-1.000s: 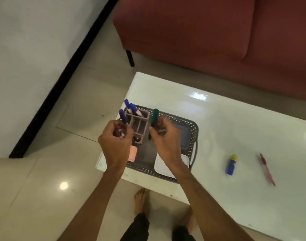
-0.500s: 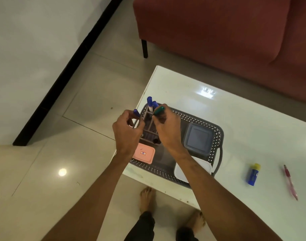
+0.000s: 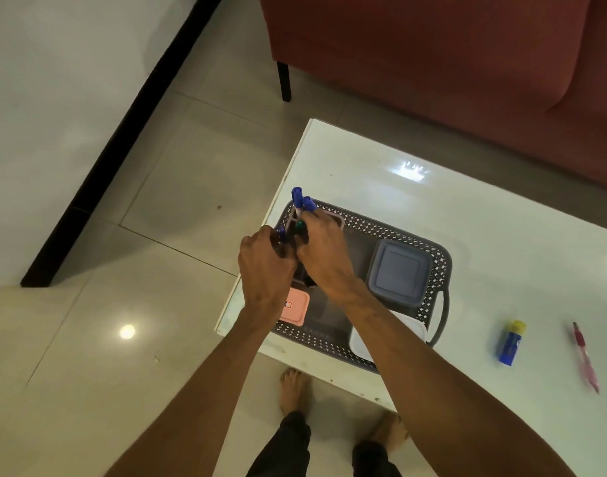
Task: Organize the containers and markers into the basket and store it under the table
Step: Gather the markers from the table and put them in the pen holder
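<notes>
The basket [image 3: 443,270], dark and perforated, sits at the near-left corner of the white counter [image 3: 484,218], under both hands. The left hand [image 3: 266,270] grips a blue marker [image 3: 280,234]; the right hand [image 3: 324,256] pinches a green marker [image 3: 299,228] over the pink holder [image 3: 338,220], where 2 blue markers [image 3: 297,197] stand just beyond its fingers. Right of that hand lies a grey container [image 3: 398,271]; by the left wrist, a pink container [image 3: 295,309]. A glue stick [image 3: 510,342] and red pen [image 3: 586,358] lie well to the right.

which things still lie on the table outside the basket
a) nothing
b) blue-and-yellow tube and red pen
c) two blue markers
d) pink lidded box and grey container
b: the blue-and-yellow tube and red pen lie on the white table, right of the basket.
</notes>
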